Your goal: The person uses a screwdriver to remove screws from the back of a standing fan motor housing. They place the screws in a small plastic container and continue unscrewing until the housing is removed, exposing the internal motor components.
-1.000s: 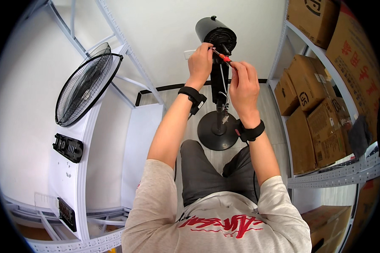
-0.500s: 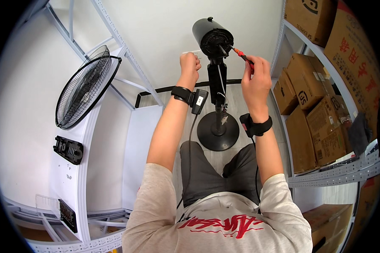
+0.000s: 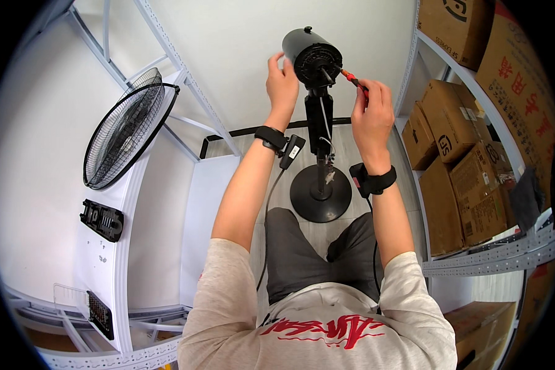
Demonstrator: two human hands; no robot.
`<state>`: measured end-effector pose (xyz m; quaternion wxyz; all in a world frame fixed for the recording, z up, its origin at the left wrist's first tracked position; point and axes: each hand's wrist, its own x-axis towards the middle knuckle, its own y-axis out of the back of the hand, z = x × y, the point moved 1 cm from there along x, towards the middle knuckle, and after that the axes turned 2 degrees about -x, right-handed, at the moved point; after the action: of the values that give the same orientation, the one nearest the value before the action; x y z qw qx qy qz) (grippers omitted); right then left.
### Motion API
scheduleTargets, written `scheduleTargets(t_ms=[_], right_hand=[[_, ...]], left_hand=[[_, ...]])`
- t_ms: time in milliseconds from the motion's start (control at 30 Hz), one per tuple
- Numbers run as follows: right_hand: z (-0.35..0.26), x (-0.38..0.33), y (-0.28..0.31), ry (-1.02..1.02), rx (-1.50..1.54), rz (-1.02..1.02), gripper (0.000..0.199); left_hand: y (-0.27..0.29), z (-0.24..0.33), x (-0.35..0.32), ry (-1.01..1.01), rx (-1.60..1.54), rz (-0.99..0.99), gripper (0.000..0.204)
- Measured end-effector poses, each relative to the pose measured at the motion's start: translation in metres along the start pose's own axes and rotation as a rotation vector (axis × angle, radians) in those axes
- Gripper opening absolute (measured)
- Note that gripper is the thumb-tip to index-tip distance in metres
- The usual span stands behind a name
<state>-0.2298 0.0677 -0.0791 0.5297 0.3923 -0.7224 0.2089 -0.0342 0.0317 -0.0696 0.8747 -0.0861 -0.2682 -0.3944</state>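
A fan's black motor housing (image 3: 310, 52) sits on top of a black stand, its front with the shaft turned toward me. White wires hang down the pole (image 3: 319, 120) to the round base (image 3: 320, 203) on the floor. Pinched in my right hand (image 3: 374, 111) is a red and black screwdriver (image 3: 354, 79). Its tip reaches the right side of the motor's front. My left hand (image 3: 282, 85) is at the housing's left side, fingers partly spread and holding nothing; whether the fingertips touch the housing, I cannot tell.
On the white shelf at left are a fan grille (image 3: 129, 129), a black plastic cover (image 3: 102, 220), several small screws (image 3: 102, 254) and a black bit case (image 3: 100, 314). Cardboard boxes (image 3: 453, 117) fill the metal rack at right. Dark straps with small devices circle both wrists.
My left hand has opened from a closed shape and moved up to the left side of the motor housing. The screwdriver stays at the motor's front in my right hand.
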Motion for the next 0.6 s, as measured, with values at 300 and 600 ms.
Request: scheduleTargets(t_ms=[300,600], right_hand=[[-0.002,-0.001,0.000,-0.089,-0.042,-0.093,0.011],[-0.009,0.006,0.000,-0.016,-0.095,-0.111,0.014]], left_hand=[[-0.004,0.021,0.004,-0.342,0.412,-0.092,0.038],[-0.005,0.021,0.003,-0.364,0.391,-0.087,0.037]])
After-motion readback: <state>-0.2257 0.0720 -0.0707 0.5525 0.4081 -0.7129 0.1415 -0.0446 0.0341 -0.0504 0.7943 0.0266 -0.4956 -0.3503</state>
